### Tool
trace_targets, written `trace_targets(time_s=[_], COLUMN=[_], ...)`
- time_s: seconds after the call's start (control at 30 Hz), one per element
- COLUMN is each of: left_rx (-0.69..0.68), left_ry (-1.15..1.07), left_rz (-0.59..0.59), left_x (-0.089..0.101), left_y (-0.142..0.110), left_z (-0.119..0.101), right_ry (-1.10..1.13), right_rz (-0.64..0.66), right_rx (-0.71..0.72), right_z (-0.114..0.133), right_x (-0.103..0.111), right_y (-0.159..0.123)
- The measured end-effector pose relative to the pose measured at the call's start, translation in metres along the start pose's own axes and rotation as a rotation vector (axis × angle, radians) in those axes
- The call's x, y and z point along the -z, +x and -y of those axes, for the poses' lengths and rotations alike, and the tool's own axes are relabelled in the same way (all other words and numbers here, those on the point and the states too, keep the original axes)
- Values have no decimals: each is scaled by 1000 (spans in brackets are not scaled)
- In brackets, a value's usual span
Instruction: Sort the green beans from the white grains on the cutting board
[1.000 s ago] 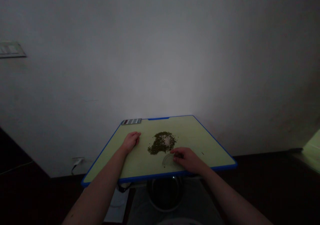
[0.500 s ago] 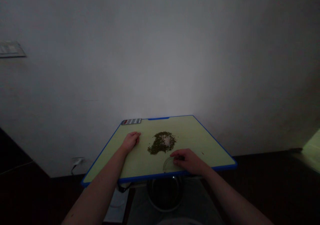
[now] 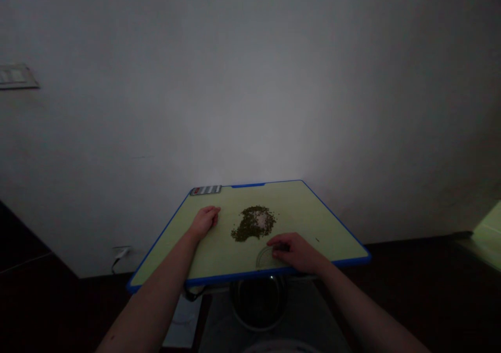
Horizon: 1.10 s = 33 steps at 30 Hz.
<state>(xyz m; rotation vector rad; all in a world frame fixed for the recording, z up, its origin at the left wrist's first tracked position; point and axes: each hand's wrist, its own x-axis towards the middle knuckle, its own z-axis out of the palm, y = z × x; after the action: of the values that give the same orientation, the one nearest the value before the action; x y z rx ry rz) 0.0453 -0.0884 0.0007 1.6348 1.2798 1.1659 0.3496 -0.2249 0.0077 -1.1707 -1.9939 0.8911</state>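
Observation:
On the pale yellow-green tabletop (image 3: 227, 261) lies a pile of small green grains like mung beans (image 3: 248, 226), with a paler pinkish-white patch (image 3: 261, 220) at its right. My left hand (image 3: 205, 221) rests left of the pile, fingers curled in, the forefinger stretched forward, nothing visible in it. Near the front edge, my right hand (image 3: 295, 251) is bent over a clear, curved piece that looks like a protractor (image 3: 263, 258). Thumb and fingers close on its right side, which they hide. The forefinger points at the pile's near edge without touching it.
A phone (image 3: 205, 190) lies at the table's far left corner. Blue edging (image 3: 242, 277) runs round the top. A small dark sliver (image 3: 317, 239) lies at right. Below the front edge stands a dark round bowl or pot (image 3: 258, 306). A wall (image 3: 250, 107) rises behind.

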Motion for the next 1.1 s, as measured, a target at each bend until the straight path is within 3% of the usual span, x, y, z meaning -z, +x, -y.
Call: trace_targets(time_s=[0.33, 0.43, 0.6, 0.67, 1.1], left_rx=[23, 12, 2, 1, 0], left_ry=[-25, 0, 12, -10, -16], left_rz=[9, 0, 1, -7, 0], left_x=[0, 0, 0, 0, 2], left_y=[-3, -3, -2, 0, 0], left_z=[-6, -6, -4, -2, -1], right_ry=[32, 58, 146, 110, -253], right_rz=[-34, -155, -490, -550, -533], right_rx=[-6, -37, -88, -98, -153], right_z=[-2, -5, -15, -18, -21], right_x=[0, 0, 8, 13, 11], right_y=[-1, 0, 10, 13, 13])
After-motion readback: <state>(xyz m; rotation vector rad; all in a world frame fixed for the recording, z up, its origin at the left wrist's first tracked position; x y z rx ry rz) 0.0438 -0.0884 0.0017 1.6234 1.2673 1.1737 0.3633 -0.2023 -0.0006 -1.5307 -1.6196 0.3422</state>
